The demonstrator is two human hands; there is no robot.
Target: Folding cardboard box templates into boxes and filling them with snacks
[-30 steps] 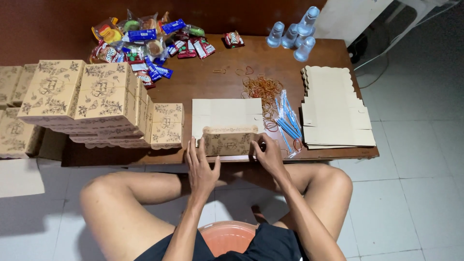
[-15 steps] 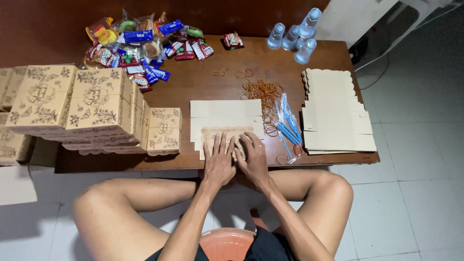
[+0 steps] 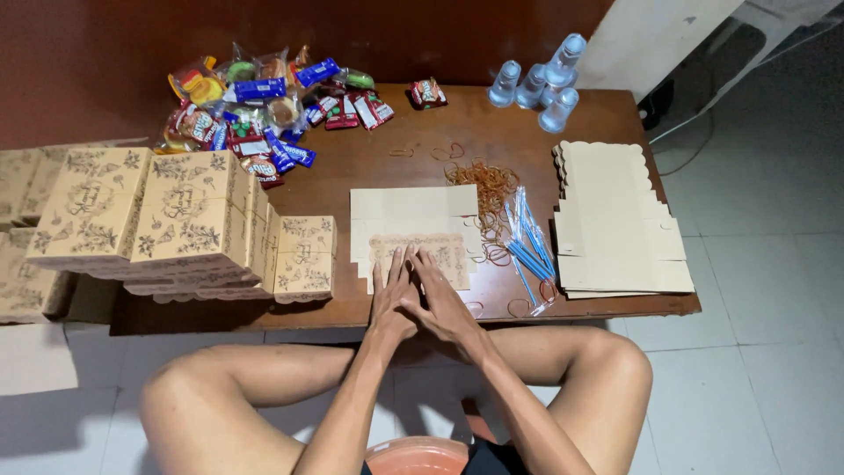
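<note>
Right now the flat tan cardboard box blank with the floral print (image 3: 420, 248) is lying at the lower centre of the frame, on the near edge of the brown wooden table (image 3: 396, 303), its long axis running left to right across the picture. Both hands are pressing down on its near printed panel with fingers stretched out flat, not pinching anything. The left hand (image 3: 392, 295) and the right hand (image 3: 437, 295) are lying side by side and touching, the right one angled across toward the left. Both are equally near the blank, which is extending away from them toward the top of the frame.

Just right of the blank, loose rubber bands (image 3: 489, 186) and thin blue straws (image 3: 527, 246) are lying. Farther right a stack of plain unfolded blanks (image 3: 615, 220) is sitting. To the left, folded printed boxes (image 3: 176, 220) are piling up, with wrapped snacks (image 3: 264, 105) at upper left.
</note>
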